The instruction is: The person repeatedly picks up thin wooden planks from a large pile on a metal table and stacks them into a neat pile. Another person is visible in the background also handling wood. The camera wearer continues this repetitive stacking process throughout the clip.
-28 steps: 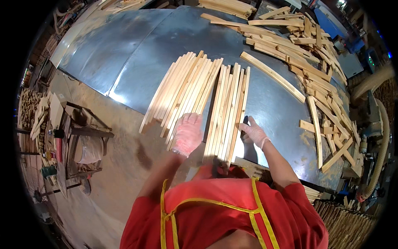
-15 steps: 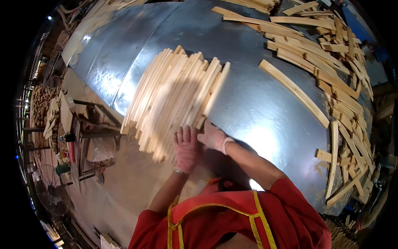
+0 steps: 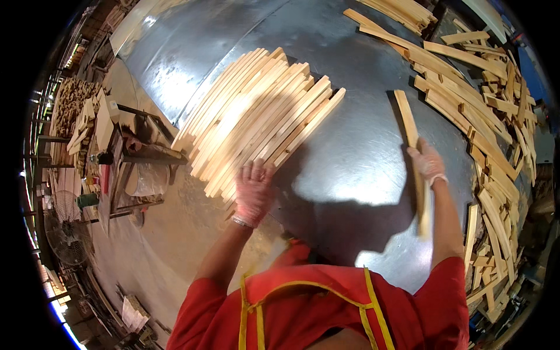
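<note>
A stack of pale wooden strips [image 3: 256, 111] lies side by side on the shiny metal tabletop [image 3: 344, 169], their near ends jutting past its edge. My left hand [image 3: 255, 192], in a pinkish glove, rests with fingers extended against the near ends of the strips. Off to the right, my right hand [image 3: 429, 162], gloved too, grips a single wooden slat [image 3: 411, 131] near its middle. That slat runs roughly toward me, and its near end is blurred by motion.
A jumbled heap of wooden slats [image 3: 490, 125] covers the table's right side. More strips [image 3: 402, 11] are stacked at the far edge. On the left, beyond the table, stand a metal-framed stand [image 3: 137, 160], a fan [image 3: 67, 227] and a pile of wood [image 3: 73, 102].
My right hand has left the stack and moved right, taking hold of the slat that lay apart on the table. That slat has turned. My left hand stays at the stack.
</note>
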`<state>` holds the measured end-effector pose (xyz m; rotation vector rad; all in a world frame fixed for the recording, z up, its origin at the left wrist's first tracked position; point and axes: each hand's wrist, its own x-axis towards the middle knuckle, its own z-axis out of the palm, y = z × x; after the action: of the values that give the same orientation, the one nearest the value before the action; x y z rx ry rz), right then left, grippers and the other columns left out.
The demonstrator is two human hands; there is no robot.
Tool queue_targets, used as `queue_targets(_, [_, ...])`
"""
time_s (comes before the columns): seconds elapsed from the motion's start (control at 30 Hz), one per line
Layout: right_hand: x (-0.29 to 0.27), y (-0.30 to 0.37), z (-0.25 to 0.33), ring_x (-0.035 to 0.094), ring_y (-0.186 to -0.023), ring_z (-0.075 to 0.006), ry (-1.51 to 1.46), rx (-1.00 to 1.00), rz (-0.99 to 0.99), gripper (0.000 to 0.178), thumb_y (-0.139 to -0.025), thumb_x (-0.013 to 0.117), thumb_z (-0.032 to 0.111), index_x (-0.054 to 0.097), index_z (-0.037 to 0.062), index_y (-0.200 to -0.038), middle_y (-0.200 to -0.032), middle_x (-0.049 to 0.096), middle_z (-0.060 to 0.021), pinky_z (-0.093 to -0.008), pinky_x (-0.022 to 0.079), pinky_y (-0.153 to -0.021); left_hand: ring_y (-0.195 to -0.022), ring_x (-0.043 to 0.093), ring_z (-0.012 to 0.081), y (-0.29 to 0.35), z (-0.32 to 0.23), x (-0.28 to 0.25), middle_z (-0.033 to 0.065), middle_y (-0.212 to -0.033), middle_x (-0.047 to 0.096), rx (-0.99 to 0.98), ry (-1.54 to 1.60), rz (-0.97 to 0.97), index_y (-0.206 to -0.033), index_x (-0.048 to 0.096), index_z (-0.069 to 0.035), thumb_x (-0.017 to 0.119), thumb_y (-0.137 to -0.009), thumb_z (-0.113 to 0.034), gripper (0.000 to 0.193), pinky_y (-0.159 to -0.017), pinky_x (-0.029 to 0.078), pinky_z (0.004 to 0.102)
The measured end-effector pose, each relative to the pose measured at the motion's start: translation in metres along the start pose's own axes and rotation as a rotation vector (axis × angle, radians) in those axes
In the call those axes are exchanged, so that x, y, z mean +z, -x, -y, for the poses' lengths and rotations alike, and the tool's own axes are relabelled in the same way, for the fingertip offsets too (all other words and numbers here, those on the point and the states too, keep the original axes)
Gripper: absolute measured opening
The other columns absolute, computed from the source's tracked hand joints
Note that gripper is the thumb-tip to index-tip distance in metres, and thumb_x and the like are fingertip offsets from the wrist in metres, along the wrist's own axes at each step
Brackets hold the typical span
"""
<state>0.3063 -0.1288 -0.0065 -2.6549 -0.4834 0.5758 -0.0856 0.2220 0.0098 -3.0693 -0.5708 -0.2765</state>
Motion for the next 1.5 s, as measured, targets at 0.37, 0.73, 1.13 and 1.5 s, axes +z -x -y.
queue_targets(0.37, [0.177, 0.047, 0.264, 0.060, -0.076, -0.0162, -0.748, 0.106, 0.367, 0.046, -0.102, 0.068, 0.037, 0.062, 0.0030, -0.132, -0.098, 0.068, -0.0077, -0.0352, 0.052, -0.064, -0.098, 0.070, 0.0399, 0.174, 0.087, -0.027, 0.0168, -0.106, 0.073, -0.611, 0.583, 0.480, -0.103, 0.082, -0.012, 0.077, -0.090, -0.038, 0.030, -0.086, 0.058, 0.0478])
queue_targets(0.73, [0.196, 0.090, 0.270, 0.065, -0.102, -0.0226, -0.777, 0.025, 0.296, 0.067, -0.097, 0.074, 0.032, 0.053, -0.0021, -0.151, -0.122, 0.073, -0.0134, -0.0318, 0.052, -0.092, -0.091, 0.069, 0.0159, 0.162, 0.141, -0.009, 0.0115, -0.113, 0.072, -0.849, 1.568, 0.917, -0.141, 0.058, 0.005, 0.080, -0.095, -0.039, 0.068, -0.082, 0.057, 0.0324])
queue_targets(1.13, [0.210, 0.110, 0.254, 0.062, -0.130, -0.0238, -1.337, 0.013, 0.787, 0.075, -0.093, 0.070, 0.002, 0.044, 0.0131, -0.162, -0.143, 0.065, -0.0077, -0.0347, 0.053, -0.107, -0.097, 0.068, 0.0428, 0.035, 0.064, -0.058, 0.0239, -0.123, 0.067, -0.078, 0.690, 0.244, -0.150, 0.055, -0.011, 0.083, -0.084, -0.032, 0.075, -0.081, 0.057, 0.0524])
queue_targets(1.5, [0.004, 0.038, 0.085, 0.072, -0.097, -0.0205, -1.138, -0.146, -0.063, 0.036, -0.095, 0.071, 0.022, 0.073, 0.0014, -0.124, -0.110, 0.076, -0.0089, -0.0384, 0.057, -0.093, -0.108, 0.068, 0.0442, -0.018, -0.052, -0.049, 0.0198, -0.130, 0.063, 0.187, 0.618, 0.465, -0.142, 0.053, -0.007, 0.088, -0.077, -0.028, 0.076, -0.087, 0.058, 0.0532])
